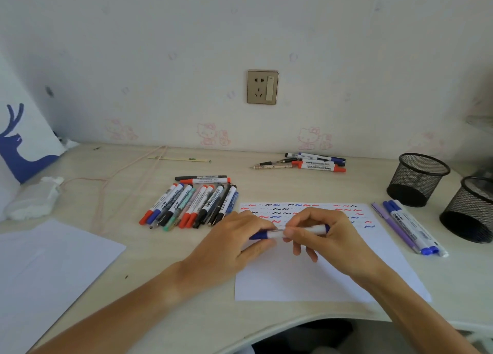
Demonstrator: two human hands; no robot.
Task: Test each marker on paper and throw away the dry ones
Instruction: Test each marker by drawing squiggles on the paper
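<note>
A white marker with a blue cap [277,233] lies level between both hands above the test paper [306,279]. My left hand [234,244] pinches its blue capped end. My right hand [322,233] grips the white barrel. The paper's top rows carry red, blue and black squiggles [277,211]. A large pile of markers [192,204] lies left of the paper. A smaller group of markers [314,163] lies by the wall. A few blue and purple pens [408,227] lie right of the paper.
Two black mesh pen cups [417,179] [469,209] stand at the right. A blank sheet [48,268] lies at the left front, a crumpled tissue [34,199] behind it. A pink cord [125,177] and a ruler [178,159] lie towards the wall.
</note>
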